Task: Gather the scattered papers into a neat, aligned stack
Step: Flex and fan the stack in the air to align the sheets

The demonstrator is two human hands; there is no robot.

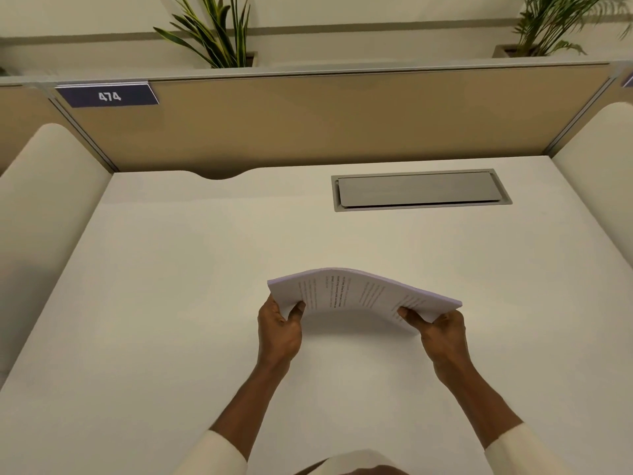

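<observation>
- Left hand [279, 332] pinches the left end of the papers [359, 293], thumb on the near face and fingers wrapped behind.
- Right hand [442, 332] pinches the right end the same way, thumb pressed on the printed face near the lower corner.
- Between the two hands the papers stand on edge, or nearly so, over the desk [171, 303], printed side toward the person; whether the bottom edge touches the desk cannot be told.
- The sheets bow upward in the middle, and the top edge shows them gathered into one bundle, with a slight fan at the left corner.
- No loose sheet lies anywhere else on the desk, so gathering looks finished; the step in hand seems to be squaring the edges.
- Next, I judge, the grip should loosen a little so the sheets can slide, the bottom edge be tapped on the desk, then the short side, before laying the bundle flat.
- A tight grip would likely lock in the bow and the misalignment.
- Farther back sits a grey cable hatch [419, 190], well apart from the papers, then the partition [342, 118] with a tag reading 474 [109, 95].
</observation>
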